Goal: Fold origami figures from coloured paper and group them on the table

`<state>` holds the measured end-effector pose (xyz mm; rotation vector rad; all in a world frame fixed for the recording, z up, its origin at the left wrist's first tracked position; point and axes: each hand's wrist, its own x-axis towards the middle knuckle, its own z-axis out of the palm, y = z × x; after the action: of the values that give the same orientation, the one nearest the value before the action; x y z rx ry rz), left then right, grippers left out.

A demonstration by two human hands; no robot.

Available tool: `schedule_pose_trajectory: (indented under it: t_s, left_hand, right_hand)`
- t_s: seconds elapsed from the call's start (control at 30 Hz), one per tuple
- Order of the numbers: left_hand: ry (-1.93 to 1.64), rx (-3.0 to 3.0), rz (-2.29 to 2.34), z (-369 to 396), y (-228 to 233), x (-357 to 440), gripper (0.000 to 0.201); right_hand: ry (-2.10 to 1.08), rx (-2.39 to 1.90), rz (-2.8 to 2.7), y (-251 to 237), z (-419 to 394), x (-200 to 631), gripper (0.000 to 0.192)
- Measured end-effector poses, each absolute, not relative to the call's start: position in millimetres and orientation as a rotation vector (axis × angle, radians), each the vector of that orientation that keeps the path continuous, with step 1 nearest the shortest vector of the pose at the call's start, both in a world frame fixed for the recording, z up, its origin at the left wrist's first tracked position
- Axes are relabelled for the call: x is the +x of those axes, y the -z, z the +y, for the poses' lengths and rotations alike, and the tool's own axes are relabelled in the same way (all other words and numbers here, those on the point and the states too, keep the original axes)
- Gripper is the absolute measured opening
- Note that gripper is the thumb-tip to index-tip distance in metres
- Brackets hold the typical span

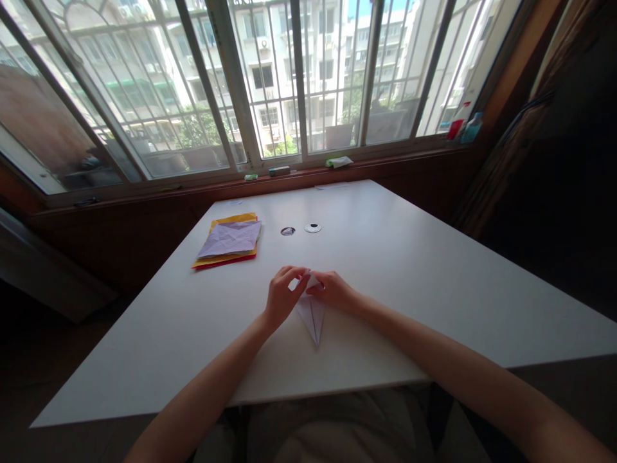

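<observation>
Fingers of my left hand [282, 296] and right hand [333, 290] pinch the folded white paper [312, 315] on the table [434, 270], both closed on its top edge.

Folded pale paper [312, 314], kite-shaped, flat, wide end pinched between both hands' fingertips, narrow point trailing back toward the wrists.

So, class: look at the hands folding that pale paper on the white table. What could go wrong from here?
1. Both the left hand and right hand pinch only the top of the folded paper; its long point lies free, so it may swing and skew the crease.
2. The fingers hide the fold line, so misalignment could go unnoticed.
3. The white table looks smooth, so the paper might slide under pressure.
</observation>
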<state>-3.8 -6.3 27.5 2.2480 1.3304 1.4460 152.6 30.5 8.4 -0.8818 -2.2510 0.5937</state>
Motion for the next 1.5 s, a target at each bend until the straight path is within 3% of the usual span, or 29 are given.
schedule_pose_trajectory:
  t_s: [0.17, 0.23, 0.37, 0.63, 0.77, 0.87, 0.93, 1.0, 1.17, 1.37, 1.5]
  left_hand:
    - [-1.075, 2.196, 1.488, 9.4, -7.9, -10.7, 0.032]
    - [-0.988, 2.182, 1.495, 14.2, -1.7, -13.0, 0.028]
    - [-0.964, 2.189, 1.473, 17.4, 2.0, -14.1, 0.02]
    - [-1.003, 2.112, 1.463, 16.8, 0.6, -13.1, 0.029]
    - [-1.025, 2.101, 1.479, 17.2, 1.9, -13.4, 0.036]
    - [-1.067, 2.178, 1.476, 16.7, 3.1, -14.3, 0.034]
    - [-1.062, 2.286, 1.434, 15.9, 3.2, -14.7, 0.029]
    - [-0.984, 2.42, 1.365, 14.1, 1.7, -14.3, 0.026]
    - [-0.757, 2.616, 1.351, 5.4, -10.2, -10.8, 0.022]
    - [-0.541, 2.755, 1.444, -3.1, -24.0, -12.1, 0.04]
    - [-0.427, 2.842, 1.453, -2.1, -21.0, -16.1, 0.031]
  right_hand:
    - [-0.527, -1.053, -2.136, -6.3, 37.6, 155.1, 0.01]
    - [-0.537, -1.116, -2.116, -6.5, 39.9, 156.2, 0.012]
    - [-0.549, -1.167, -2.122, -8.0, 41.5, 157.2, 0.013]
    - [-0.518, -1.232, -2.128, -7.0, 43.5, 158.3, 0.012]
    - [-0.456, -1.191, -2.069, -2.8, 44.2, 157.8, 0.036]
    - [-0.365, -1.143, -2.019, 0.0, 45.9, 159.2, 0.064]
    - [-0.275, -1.115, -2.034, 0.6, 47.6, 161.3, 0.072]
    - [-0.201, -1.07, -2.117, 0.9, 49.7, 163.5, 0.064]
    - [-0.229, -1.045, -2.326, 3.1, 54.9, 165.9, 0.024]
    - [-0.151, -1.134, -2.331, -2.1, 55.8, 167.8, 0.027]
    - [-0.049, -1.322, -2.295, -11.4, 51.7, 170.6, 0.025]
